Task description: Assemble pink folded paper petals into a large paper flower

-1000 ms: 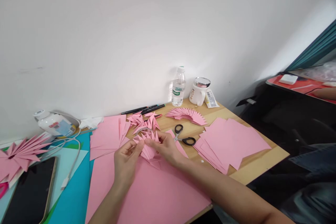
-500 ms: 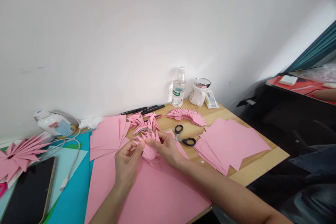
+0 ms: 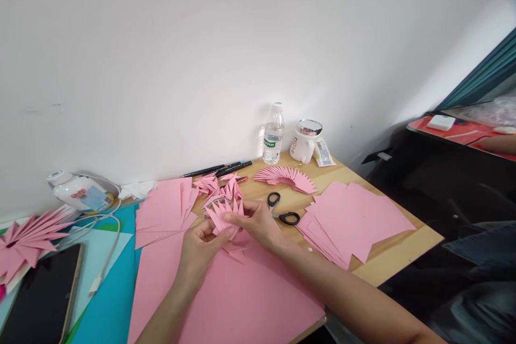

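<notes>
Between my two hands is a fan of folded pink paper (image 3: 220,217), its points spread upward. My left hand (image 3: 201,244) pinches its lower edge with thumb and fingers. On the other side, my right hand (image 3: 253,221) grips the fan, its thumb across the front. Beneath them lies a large pink sheet (image 3: 242,301). Just behind the fan are loose folded pink pieces (image 3: 231,187) and part of a round ring-like object, mostly hidden. Black-handled scissors (image 3: 288,219) rest to the right of my right hand.
Behind stand a water bottle (image 3: 273,134) and a white mug (image 3: 305,142). A curved pleated pink strip (image 3: 285,177) lies before them. Pink sheets (image 3: 355,215) are stacked right. To the left are a phone (image 3: 42,295), a white bottle (image 3: 78,191) and a pink pleated wheel (image 3: 30,242).
My left hand has shifted slightly right and lower on the fan, its thumb now nearer the bottom. The fan has tilted, showing more of its front points. Both hands keep hold.
</notes>
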Demonstrator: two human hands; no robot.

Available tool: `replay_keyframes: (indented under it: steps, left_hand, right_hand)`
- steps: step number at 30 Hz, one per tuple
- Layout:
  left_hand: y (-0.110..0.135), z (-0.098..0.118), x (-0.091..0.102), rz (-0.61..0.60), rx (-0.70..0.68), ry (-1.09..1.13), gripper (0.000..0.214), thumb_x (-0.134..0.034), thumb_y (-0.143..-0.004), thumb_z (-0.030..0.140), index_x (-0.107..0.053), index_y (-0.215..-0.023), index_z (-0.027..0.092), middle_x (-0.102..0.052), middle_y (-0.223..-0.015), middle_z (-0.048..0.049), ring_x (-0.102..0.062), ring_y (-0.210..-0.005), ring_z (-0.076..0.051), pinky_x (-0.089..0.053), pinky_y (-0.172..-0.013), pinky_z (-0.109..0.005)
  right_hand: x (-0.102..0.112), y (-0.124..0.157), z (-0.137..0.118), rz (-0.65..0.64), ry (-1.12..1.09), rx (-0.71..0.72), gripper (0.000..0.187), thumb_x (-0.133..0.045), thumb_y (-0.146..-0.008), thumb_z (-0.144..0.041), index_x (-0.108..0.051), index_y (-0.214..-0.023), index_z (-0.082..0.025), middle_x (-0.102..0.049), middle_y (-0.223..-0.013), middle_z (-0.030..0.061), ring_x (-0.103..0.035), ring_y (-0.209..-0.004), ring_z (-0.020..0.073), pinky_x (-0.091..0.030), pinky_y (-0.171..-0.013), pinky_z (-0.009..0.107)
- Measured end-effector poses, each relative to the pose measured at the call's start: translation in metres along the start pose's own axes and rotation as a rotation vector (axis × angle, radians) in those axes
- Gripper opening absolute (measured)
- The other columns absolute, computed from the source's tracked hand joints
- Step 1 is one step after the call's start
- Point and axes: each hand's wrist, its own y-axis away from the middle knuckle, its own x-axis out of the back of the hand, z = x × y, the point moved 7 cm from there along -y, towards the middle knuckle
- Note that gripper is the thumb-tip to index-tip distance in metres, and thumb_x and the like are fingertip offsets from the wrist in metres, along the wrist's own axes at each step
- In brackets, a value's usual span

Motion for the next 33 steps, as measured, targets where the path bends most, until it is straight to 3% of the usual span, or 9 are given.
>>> replay_keyframes:
  steps: [3, 10, 16, 21, 26, 29, 33]
  left_hand:
    - [-0.001, -0.002, 0.004, 0.034, 0.006, 0.017, 0.025, -0.077, -0.057, 0.03, -0.071, -0.075, 0.013, -0.069, -0.065, -0.0043, -0.063, -0.062, -0.018, -0.051, -0.062, -0.028]
    - [-0.003, -0.001, 0.009, 0.078, 0.061, 0.165, 0.036, -0.081, -0.052, 0.03, -0.072, -0.082, 0.012, -0.071, -0.077, -0.0072, -0.064, -0.066, -0.018, -0.054, -0.065, -0.03]
    - [-0.004, -0.001, 0.008, 0.064, 0.035, 0.221, 0.036, -0.08, -0.054, 0.031, -0.071, -0.084, 0.013, -0.071, -0.09, -0.0087, -0.065, -0.08, -0.021, -0.053, -0.074, -0.033]
    - [-0.003, 0.0, 0.015, 0.159, -0.003, 0.111, 0.024, -0.083, -0.046, 0.029, -0.065, -0.055, 0.015, -0.066, -0.06, -0.0033, -0.063, -0.069, -0.02, -0.049, -0.061, -0.029]
    - [-0.002, -0.005, 0.023, 0.262, 0.029, 0.04, 0.037, -0.084, -0.041, 0.028, -0.049, -0.037, 0.017, -0.042, -0.036, 0.0067, -0.048, -0.046, -0.012, -0.037, -0.044, -0.024]
    - [-0.002, -0.003, 0.02, 0.217, 0.034, 0.044, 0.031, -0.083, -0.043, 0.031, -0.056, -0.043, 0.016, -0.052, -0.043, 0.0031, -0.052, -0.051, -0.014, -0.041, -0.049, -0.026]
    - [-0.002, 0.003, 0.01, 0.11, 0.022, 0.091, 0.029, -0.082, -0.047, 0.031, -0.068, -0.066, 0.014, -0.069, -0.069, -0.006, -0.063, -0.074, -0.022, -0.048, -0.065, -0.03]
  right_hand:
    - [-0.009, 0.0, 0.005, -0.114, -0.087, -0.04, 0.039, -0.07, -0.064, -0.052, -0.056, -0.067, -0.015, -0.056, -0.058, -0.0014, -0.055, -0.049, 0.013, -0.046, -0.05, 0.027]
    - [-0.01, 0.0, -0.006, -0.239, -0.047, 0.028, 0.042, -0.074, -0.064, -0.044, -0.062, -0.093, -0.016, -0.061, -0.076, -0.0003, -0.058, -0.067, 0.0119, -0.048, -0.067, 0.027]
    - [-0.003, -0.002, 0.0, -0.163, -0.029, -0.008, 0.038, -0.076, -0.059, -0.046, -0.063, -0.074, -0.014, -0.061, -0.068, 0.0002, -0.058, -0.063, 0.0123, -0.048, -0.065, 0.027]
    - [-0.004, -0.001, 0.0, -0.111, -0.047, -0.017, 0.039, -0.076, -0.055, -0.049, -0.062, -0.068, -0.015, -0.061, -0.063, -0.0011, -0.056, -0.059, 0.0113, -0.047, -0.062, 0.027]
    - [-0.004, 0.0, 0.004, -0.105, 0.021, -0.01, 0.039, -0.075, -0.058, -0.048, -0.057, -0.06, -0.014, -0.058, -0.056, -0.001, -0.054, -0.054, 0.0102, -0.044, -0.056, 0.024]
    - [-0.005, -0.001, 0.006, -0.105, 0.026, -0.003, 0.039, -0.075, -0.058, -0.048, -0.054, -0.059, -0.015, -0.058, -0.055, -0.0013, -0.054, -0.053, 0.0102, -0.043, -0.055, 0.024]
    - [-0.01, -0.002, 0.004, -0.135, 0.005, 0.0, 0.039, -0.075, -0.058, -0.047, -0.053, -0.061, -0.016, -0.056, -0.057, -0.0029, -0.054, -0.053, 0.0095, -0.045, -0.056, 0.025]
